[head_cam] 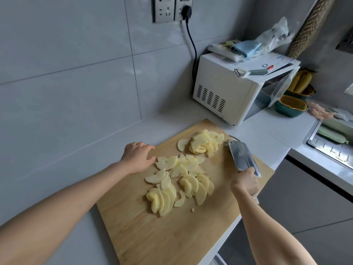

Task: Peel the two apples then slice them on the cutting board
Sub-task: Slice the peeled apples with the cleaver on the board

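Observation:
A wooden cutting board lies on the white counter. Pale peeled apple slices are spread over its middle, and a second heap of apple slices sits near its far corner. My left hand rests at the board's left edge with fingers loosely bent, just left of the slices and holding nothing. My right hand grips the handle of a broad cleaver. The blade points away from me, to the right of the far heap.
A white microwave stands behind the board with a peeler, cloth and bags on top. Green baskets with bananas sit to its right. A sink lies at the far right. The counter edge runs close to the board's right side.

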Action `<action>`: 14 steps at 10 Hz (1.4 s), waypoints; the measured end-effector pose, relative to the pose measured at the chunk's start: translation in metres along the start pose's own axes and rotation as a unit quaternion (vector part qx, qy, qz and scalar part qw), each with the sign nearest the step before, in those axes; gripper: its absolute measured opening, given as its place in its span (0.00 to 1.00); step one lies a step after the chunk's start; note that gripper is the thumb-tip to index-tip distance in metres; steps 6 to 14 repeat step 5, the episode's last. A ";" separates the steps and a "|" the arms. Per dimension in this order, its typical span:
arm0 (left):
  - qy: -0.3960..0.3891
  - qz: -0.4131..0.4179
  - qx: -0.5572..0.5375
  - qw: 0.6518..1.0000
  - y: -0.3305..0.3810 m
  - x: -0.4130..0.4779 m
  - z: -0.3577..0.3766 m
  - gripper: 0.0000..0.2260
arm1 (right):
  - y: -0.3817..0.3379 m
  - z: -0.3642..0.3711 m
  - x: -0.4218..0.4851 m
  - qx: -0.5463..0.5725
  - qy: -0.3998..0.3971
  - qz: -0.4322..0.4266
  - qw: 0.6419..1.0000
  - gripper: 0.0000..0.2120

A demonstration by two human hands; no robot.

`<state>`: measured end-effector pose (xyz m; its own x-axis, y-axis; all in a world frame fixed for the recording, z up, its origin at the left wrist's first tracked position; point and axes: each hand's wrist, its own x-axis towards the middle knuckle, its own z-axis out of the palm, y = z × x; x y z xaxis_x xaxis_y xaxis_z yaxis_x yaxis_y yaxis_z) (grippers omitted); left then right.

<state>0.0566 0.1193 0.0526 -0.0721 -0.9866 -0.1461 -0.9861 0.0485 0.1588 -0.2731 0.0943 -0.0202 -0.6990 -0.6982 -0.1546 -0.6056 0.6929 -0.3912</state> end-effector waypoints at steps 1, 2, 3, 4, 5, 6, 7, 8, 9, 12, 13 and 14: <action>0.008 -0.014 0.006 1.000 -0.006 -0.005 -0.009 0.21 | -0.003 0.011 0.002 0.015 -0.017 0.006 1.000 0.10; 0.012 -0.023 0.011 1.000 -0.006 -0.009 -0.017 0.20 | -0.005 0.020 0.002 0.019 -0.037 -0.049 0.998 0.08; 0.010 -0.023 0.009 1.000 0.003 -0.016 -0.022 0.20 | -0.006 0.017 0.002 -0.047 -0.055 -0.164 0.984 0.06; 0.015 -0.025 0.005 1.000 0.010 -0.019 -0.025 0.20 | -0.010 0.008 0.006 -0.145 -0.091 -0.223 0.960 0.07; 0.033 -0.020 0.004 0.999 0.018 -0.025 -0.035 0.20 | -0.020 -0.013 0.008 -0.133 -0.094 -0.266 0.950 0.09; 0.033 -0.020 0.004 0.999 0.018 -0.025 -0.035 0.20 | -0.020 -0.013 0.008 -0.133 -0.094 -0.266 0.950 0.09; 0.033 -0.020 0.004 0.999 0.018 -0.025 -0.035 0.20 | -0.020 -0.013 0.008 -0.133 -0.094 -0.266 0.950 0.09; 0.033 -0.020 0.004 0.999 0.018 -0.025 -0.035 0.20 | -0.020 -0.013 0.008 -0.133 -0.094 -0.266 0.950 0.09; 0.033 -0.020 0.004 0.999 0.018 -0.025 -0.035 0.20 | -0.020 -0.013 0.008 -0.133 -0.094 -0.266 0.950 0.09; 0.033 -0.020 0.004 0.999 0.018 -0.025 -0.035 0.20 | -0.020 -0.013 0.008 -0.133 -0.094 -0.266 0.950 0.09; 0.033 -0.020 0.004 0.999 0.018 -0.025 -0.035 0.20 | -0.020 -0.013 0.008 -0.133 -0.094 -0.266 0.950 0.09; 0.033 -0.020 0.004 0.999 0.018 -0.025 -0.035 0.20 | -0.020 -0.013 0.008 -0.133 -0.094 -0.266 0.950 0.09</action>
